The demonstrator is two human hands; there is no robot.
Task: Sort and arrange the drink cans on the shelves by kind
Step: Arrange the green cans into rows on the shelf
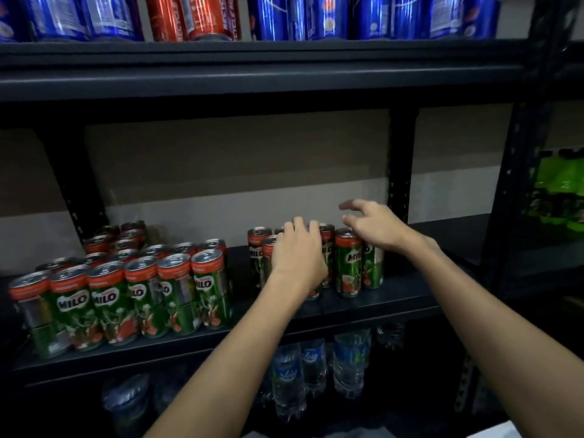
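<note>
Both forearms are stretched toward the middle shelf (395, 298). The left hand (298, 257) is laid over the small cluster of Milo cans (347, 262), fingers pressed together across their tops. The right hand (374, 224) is held above the cluster's right side, fingers spread and curled, nothing grasped. About seven cans are counted here; the large Milo group (126, 289) at left cannot be counted exactly.

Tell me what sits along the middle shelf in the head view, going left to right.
Big block of green Milo cans with orange tops → bare black shelf gap → left hand on a smaller Milo can cluster → right hand above it.
</note>
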